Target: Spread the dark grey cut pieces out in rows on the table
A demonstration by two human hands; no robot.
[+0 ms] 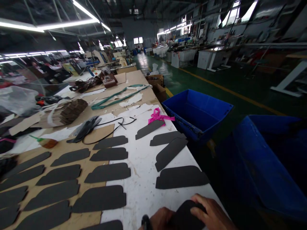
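Note:
At the table's near edge, a dark grey cut panel (185,215) with a rounded end is between my two hands. My right hand (212,212) pinches its right side, thumb on top. On its left side, my left hand (161,218), with a black band at the wrist, is closed against the panel; its fingertips are hidden. Just beyond lies a similar dark panel (182,177), and past it two overlapping ones, the nearer a tilted panel (170,153). Several more matching panels, such as one panel (103,198), lie in rows to the left.
The white-covered table (141,191) has brown card (96,188) on its left. Pink ribbon (157,116), black cord (112,135), a green strap (115,99) and a tied bundle (64,113) lie farther back. Blue bins, one bin (203,124) and another bin (259,172), stand along the right side.

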